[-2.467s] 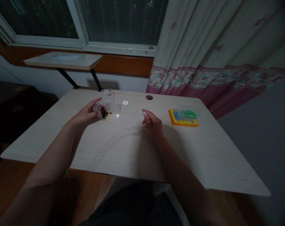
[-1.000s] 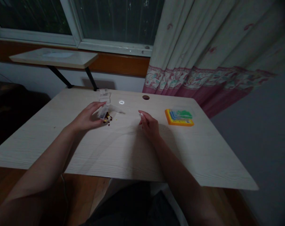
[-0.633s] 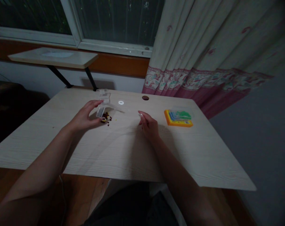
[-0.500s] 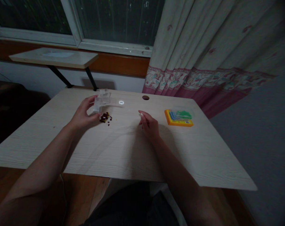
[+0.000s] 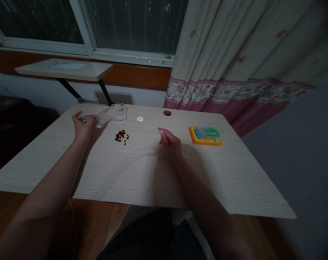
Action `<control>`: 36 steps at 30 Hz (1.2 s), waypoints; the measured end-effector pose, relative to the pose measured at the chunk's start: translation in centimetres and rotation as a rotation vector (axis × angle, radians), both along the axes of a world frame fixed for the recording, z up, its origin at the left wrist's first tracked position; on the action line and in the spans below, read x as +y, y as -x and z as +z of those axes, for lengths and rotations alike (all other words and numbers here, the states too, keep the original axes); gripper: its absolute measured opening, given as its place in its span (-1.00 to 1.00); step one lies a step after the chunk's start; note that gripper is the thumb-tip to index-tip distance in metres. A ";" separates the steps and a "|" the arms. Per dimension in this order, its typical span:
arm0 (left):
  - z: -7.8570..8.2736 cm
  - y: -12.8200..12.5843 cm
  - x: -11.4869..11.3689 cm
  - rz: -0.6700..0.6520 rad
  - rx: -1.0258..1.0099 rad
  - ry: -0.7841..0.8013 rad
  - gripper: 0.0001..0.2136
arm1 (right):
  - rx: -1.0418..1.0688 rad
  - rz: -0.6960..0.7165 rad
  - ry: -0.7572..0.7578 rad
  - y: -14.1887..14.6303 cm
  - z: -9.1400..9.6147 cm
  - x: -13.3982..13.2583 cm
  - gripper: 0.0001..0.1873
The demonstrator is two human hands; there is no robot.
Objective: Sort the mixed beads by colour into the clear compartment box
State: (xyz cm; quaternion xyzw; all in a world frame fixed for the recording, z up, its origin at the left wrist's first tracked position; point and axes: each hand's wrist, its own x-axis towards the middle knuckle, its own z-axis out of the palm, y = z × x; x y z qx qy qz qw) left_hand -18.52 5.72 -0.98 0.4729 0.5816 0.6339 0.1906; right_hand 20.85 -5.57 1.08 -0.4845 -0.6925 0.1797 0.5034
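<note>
Left of the brown pile [image 5: 120, 135], the left hand [image 5: 84, 124] fingertip-pinches a clear box [image 5: 100, 115], direction and long axis unclear! Right of it, the right hand [image 5: 169, 141] curls, hold unclear.

The one view looks from the person's head, forward and down across the tabletop [image 5: 136, 177] toward the window [image 5: 136, 27] and curtain [image 5: 215, 47] beyond. It sits above the lap [image 5: 158, 238], near enough for both forearms [image 5: 58, 177] to stretch away below it, with the left hand [image 5: 84, 129] and right hand [image 5: 172, 144] around mid-height.
</note>
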 end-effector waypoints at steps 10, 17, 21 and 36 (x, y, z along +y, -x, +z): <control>-0.9 0.4 -0.5 0.187 0.358 0.278 -0.41 | -0.005 -0.005 0.026 0.1 0.1 -0.2 -0.50; -0.5 0.1 -0.8 0.115 0.636 0.343 -0.45 | -0.017 -0.015 0.030 0.0 0.1 -0.1 -0.49; -0.6 0.0 -0.8 0.076 0.761 0.340 -0.39 | -0.046 -0.028 0.026 0.1 0.0 -0.1 -0.49; -2.2 1.5 0.2 0.057 0.803 0.304 -0.37 | -0.361 -0.951 -0.111 -8.3 2.4 1.1 -0.46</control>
